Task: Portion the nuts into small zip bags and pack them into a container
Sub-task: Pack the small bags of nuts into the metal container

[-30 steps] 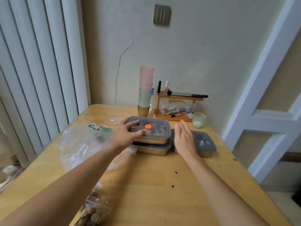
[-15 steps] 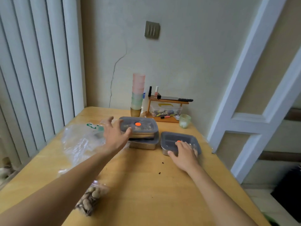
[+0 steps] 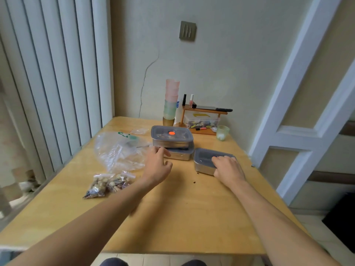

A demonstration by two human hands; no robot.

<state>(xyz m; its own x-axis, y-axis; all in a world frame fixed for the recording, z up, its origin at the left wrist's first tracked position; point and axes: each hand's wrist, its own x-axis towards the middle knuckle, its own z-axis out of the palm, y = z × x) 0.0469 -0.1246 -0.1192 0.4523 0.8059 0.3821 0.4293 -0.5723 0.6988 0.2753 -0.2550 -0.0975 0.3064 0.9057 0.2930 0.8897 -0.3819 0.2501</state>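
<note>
the right hand is resting on the lid of the lone container at centre right of the frame, its fingers curling over the near edge and grasping it. the left hand is hanging just in front of the stacked containers at the centre, fingers loosely curled and holding nothing (one fingertip is close to the lower tin, though contact cannot be told). the upper tin of the stack is showing an orange dot through its grey lid.

two small zip bags of nuts are lying side by side on the wooden surface at lower left of centre, well apart from both hands. just behind them a large crumpled clear bag is sprawling left of the stack, and a small empty zip bag is lying flat behind that.

along the far edge, against the wall, a tower of pink and green cups is standing beside a small wooden shelf carrying bottles and a clear box, with a green glass to its right. dark crumbs are dotting the surface between the arms.
</note>
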